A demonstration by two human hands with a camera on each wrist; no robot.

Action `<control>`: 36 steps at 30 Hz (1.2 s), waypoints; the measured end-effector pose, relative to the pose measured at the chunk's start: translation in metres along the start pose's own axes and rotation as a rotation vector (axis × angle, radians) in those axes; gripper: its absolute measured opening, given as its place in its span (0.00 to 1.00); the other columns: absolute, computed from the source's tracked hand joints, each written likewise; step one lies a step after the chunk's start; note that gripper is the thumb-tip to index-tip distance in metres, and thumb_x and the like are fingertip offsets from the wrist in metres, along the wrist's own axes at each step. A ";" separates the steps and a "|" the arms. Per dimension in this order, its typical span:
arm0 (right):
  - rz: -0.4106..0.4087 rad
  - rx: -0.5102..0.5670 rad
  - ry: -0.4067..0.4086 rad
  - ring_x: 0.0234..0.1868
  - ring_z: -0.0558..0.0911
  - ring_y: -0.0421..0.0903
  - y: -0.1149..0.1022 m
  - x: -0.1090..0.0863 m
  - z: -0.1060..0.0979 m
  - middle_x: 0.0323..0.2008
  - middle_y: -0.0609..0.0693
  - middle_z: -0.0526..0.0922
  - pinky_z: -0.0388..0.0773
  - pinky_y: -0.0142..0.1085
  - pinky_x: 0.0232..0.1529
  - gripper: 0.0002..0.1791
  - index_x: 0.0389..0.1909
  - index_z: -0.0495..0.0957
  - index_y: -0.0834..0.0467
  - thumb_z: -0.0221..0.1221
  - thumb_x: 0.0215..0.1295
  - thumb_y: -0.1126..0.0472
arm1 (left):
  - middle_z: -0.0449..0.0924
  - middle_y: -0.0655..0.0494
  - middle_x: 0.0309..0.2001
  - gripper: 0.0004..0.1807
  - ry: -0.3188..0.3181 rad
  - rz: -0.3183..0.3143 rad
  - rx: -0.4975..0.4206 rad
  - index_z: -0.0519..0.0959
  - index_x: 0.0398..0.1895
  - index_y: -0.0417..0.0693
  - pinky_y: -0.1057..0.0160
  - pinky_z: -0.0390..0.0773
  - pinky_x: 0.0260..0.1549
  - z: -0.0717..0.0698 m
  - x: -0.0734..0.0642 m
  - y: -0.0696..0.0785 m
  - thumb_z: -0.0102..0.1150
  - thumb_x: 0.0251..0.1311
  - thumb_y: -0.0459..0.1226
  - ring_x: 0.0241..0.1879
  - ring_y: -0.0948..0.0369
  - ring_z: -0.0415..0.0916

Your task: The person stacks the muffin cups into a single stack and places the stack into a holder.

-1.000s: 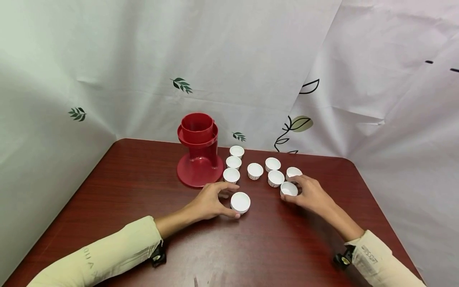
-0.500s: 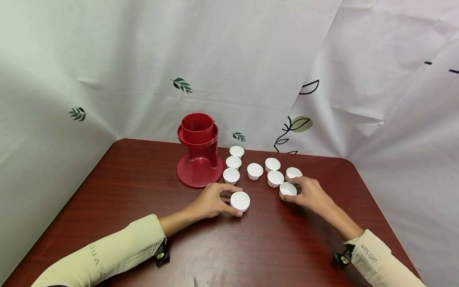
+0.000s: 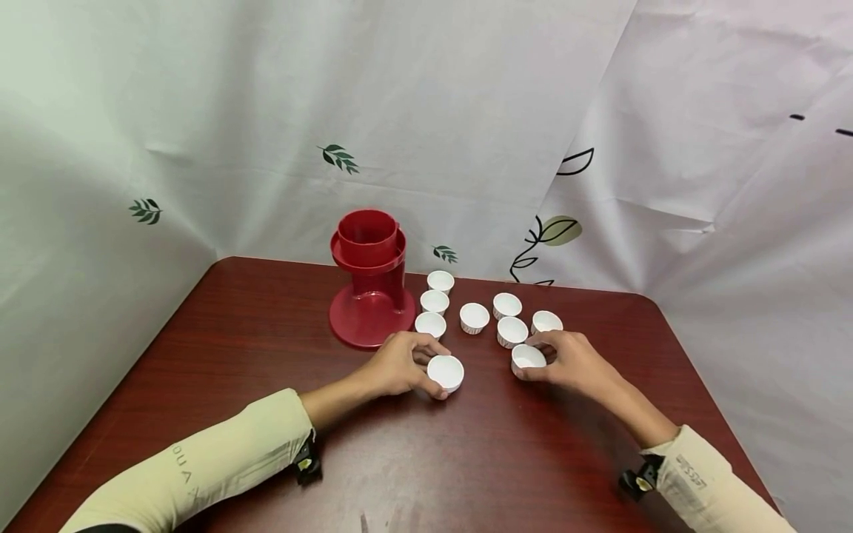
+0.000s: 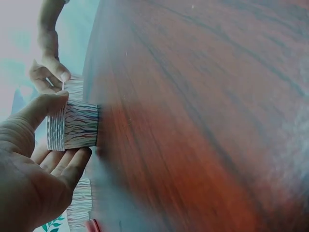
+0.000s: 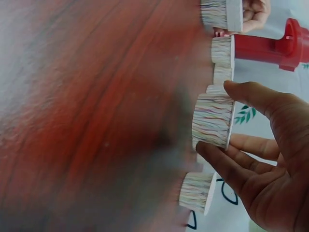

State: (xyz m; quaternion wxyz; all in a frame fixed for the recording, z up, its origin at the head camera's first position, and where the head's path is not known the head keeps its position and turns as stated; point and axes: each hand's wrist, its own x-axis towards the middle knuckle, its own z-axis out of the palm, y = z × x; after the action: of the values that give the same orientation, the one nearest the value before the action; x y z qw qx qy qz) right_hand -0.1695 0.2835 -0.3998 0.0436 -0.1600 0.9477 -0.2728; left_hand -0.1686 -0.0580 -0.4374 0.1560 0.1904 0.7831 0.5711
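My left hand (image 3: 403,364) grips a nested stack of white paper baking cups (image 3: 444,372) near the middle of the table. Several rims show at the top of that stack (image 4: 81,124) in the left wrist view, with thumb and fingers on either side. To the right, my right hand (image 3: 569,360) pinches one white baking cup (image 3: 529,357) between thumb and fingers. In the right wrist view this cup (image 5: 212,120) has thin coloured wavy lines on its side. Behind it stand a cup (image 3: 512,332) and, near my right knuckles, another cup (image 3: 546,321).
A red plastic stand (image 3: 369,318) with a round base and a cylindrical top is at the back left. Several white cups stand beside it, one being the front cup (image 3: 430,326). A lone cup (image 3: 474,318) sits between the groups. White curtains border the brown table (image 3: 426,459).
My right hand has drawn its cup slightly left and forward, away from the cup behind. My left fingers have closed in around the stack, which has barely moved.
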 end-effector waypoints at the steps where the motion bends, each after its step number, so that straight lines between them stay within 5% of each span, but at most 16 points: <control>1: 0.003 0.004 -0.005 0.42 0.92 0.38 -0.002 0.000 -0.001 0.44 0.43 0.96 0.88 0.36 0.48 0.22 0.50 0.93 0.50 0.85 0.58 0.47 | 0.95 0.52 0.46 0.30 -0.002 -0.004 0.002 0.92 0.51 0.44 0.70 0.89 0.48 0.000 0.000 0.000 0.93 0.39 0.28 0.44 0.63 0.93; 18: -0.085 0.108 -0.015 0.43 0.91 0.39 -0.037 0.016 -0.007 0.46 0.45 0.94 0.88 0.30 0.45 0.27 0.53 0.93 0.52 0.86 0.55 0.46 | 0.95 0.49 0.47 0.31 -0.006 -0.027 0.019 0.91 0.51 0.40 0.63 0.92 0.53 -0.002 0.002 0.002 0.92 0.37 0.25 0.46 0.61 0.94; 25: -0.096 0.293 -0.051 0.45 0.94 0.42 -0.055 0.022 0.005 0.50 0.48 0.95 0.92 0.30 0.48 0.27 0.57 0.92 0.53 0.86 0.58 0.51 | 0.96 0.49 0.47 0.31 -0.017 -0.019 0.018 0.91 0.51 0.40 0.65 0.92 0.52 -0.001 0.001 0.001 0.92 0.38 0.25 0.45 0.62 0.93; 36: -0.211 0.396 -0.046 0.45 0.95 0.42 -0.081 0.023 0.028 0.48 0.49 0.96 0.93 0.34 0.51 0.25 0.57 0.93 0.55 0.86 0.58 0.58 | 0.95 0.48 0.47 0.33 -0.016 -0.015 0.017 0.89 0.54 0.36 0.62 0.93 0.55 -0.002 0.003 -0.002 0.91 0.38 0.25 0.47 0.61 0.93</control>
State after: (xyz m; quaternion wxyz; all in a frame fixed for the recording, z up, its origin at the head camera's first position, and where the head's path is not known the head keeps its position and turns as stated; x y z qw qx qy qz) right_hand -0.1639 0.1973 -0.3805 0.0669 -0.2529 0.8524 -0.4527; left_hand -0.1719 -0.0587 -0.4392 0.1651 0.1905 0.7880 0.5617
